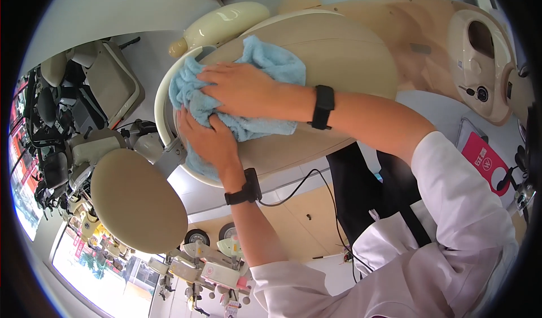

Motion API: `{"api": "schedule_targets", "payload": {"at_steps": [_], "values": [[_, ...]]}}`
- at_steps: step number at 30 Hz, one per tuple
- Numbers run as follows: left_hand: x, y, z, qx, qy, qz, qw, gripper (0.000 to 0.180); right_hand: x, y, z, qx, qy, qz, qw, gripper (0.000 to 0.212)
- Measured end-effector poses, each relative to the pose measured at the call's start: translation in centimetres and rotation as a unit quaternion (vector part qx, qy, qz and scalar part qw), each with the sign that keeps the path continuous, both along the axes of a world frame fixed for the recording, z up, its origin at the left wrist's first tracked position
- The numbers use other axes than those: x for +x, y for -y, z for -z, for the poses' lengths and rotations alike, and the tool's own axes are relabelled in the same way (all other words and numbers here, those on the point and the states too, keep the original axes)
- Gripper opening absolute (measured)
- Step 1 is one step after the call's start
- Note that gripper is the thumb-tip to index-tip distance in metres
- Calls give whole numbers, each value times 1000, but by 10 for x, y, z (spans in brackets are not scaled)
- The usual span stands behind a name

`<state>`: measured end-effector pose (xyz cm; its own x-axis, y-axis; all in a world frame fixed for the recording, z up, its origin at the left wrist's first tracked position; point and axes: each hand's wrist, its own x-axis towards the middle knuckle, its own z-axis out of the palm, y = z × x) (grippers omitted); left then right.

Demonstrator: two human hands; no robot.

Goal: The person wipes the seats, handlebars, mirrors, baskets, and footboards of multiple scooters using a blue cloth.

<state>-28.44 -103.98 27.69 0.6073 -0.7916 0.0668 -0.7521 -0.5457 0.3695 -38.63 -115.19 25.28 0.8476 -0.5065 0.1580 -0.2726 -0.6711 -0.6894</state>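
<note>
A crumpled light blue towel (262, 64) lies across the left end of a wide beige padded seat (344, 47), and part of it hangs over the seat's left rim. My right hand (240, 86) presses on the middle of the towel, its fingers curved into the folds. Nearer me, my left hand (210, 140) grips the towel's lower left part close to the seat's edge. The left fingertips are partly hidden in the cloth. Both wrists wear black straps, and the surface directly under the towel is covered.
A cream armrest (226, 24) rises beyond the seat, and a beige oval pad (138, 199) sticks out at near left. Several mobility machines stand at the far left. A cream console (480, 64) is at the right. A black cable (322, 174) hangs below the seat.
</note>
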Motion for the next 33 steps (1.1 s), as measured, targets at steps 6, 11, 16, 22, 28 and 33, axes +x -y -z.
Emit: {"api": "schedule_targets", "payload": {"at_steps": [6, 11, 16, 22, 28, 33], "values": [[-100, 58, 9, -49, -15, 164, 985, 43, -131, 22, -7, 7, -85, 127, 988, 46], [-206, 67, 13, -88, -136, 225, 961, 46, -241, -2, -12, 98, -80, 254, 959, 56], [-267, 42, 11, -90, -192, 269, 940, 50, -294, -58, 7, 198, 29, 375, 905, 58], [-215, 11, 13, -113, -131, 239, 955, 49, -243, -55, -17, 25, -47, 307, 950, 55], [-124, -73, -2, -32, -39, 156, 986, 49, -142, -80, -41, 26, -130, 78, 988, 56], [-72, -96, -7, 1, 16, 83, 996, 49, -70, -94, -28, -25, -83, 4, 996, 56]]}}
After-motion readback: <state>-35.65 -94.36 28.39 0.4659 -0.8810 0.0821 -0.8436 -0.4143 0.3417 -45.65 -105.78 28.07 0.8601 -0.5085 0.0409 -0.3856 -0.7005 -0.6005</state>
